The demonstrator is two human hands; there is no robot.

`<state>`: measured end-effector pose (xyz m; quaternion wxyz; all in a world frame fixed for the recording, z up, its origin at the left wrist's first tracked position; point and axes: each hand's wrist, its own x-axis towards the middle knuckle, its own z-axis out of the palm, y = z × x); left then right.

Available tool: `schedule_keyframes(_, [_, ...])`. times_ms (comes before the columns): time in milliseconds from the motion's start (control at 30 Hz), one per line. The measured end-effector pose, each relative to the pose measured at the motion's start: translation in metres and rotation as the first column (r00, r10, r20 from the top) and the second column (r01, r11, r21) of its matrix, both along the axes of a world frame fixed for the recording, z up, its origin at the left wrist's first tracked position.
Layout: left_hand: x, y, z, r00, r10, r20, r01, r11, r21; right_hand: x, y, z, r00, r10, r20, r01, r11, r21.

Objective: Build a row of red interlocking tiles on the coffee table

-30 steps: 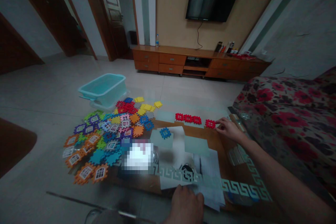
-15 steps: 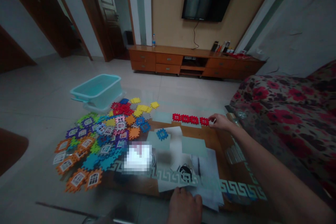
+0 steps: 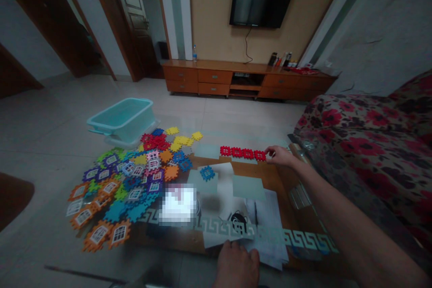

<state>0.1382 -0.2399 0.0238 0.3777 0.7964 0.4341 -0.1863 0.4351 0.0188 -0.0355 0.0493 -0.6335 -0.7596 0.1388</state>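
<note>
Along the far side of the glass table (image 3: 222,198), several red interlocking tiles (image 3: 236,152) with window-like cutouts lie joined in a row. My right hand (image 3: 281,156) pinches the red tile (image 3: 259,155) at the row's right end, which touches its neighbour. Its fingertips partly cover that tile's right edge. My left hand (image 3: 237,263) rests curled at the near table edge, beside some white papers; nothing shows in it, and its palm is hidden. A single blue gear-edged tile (image 3: 207,173) lies between the hands and the big pile.
A heap of mixed-colour tiles (image 3: 135,180) covers the table's left side. Behind it stands a turquoise plastic tub (image 3: 135,119). Papers (image 3: 270,216) and a black cable (image 3: 239,220) show by the near edge. A flowered sofa (image 3: 364,119) stands at right.
My right hand has slid the end red tile leftward, closing the gap to the row. My left hand stays in place. The view has shifted slightly.
</note>
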Motion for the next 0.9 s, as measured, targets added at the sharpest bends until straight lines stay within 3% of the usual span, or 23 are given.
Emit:
schedule_keyframes(467, [-0.001,0.000,0.005,0.999,-0.019,-0.031,0.019,1.000,0.014,0.006,0.007,-0.016,0.993,-0.076,-0.088,0.072,0.996,-0.056])
schedule_keyframes(900, [-0.001,0.000,0.004,1.000,-0.018,-0.023,0.019,1.000,0.025,0.005,0.007,-0.020,0.988,-0.095,-0.120,0.087,0.994,-0.071])
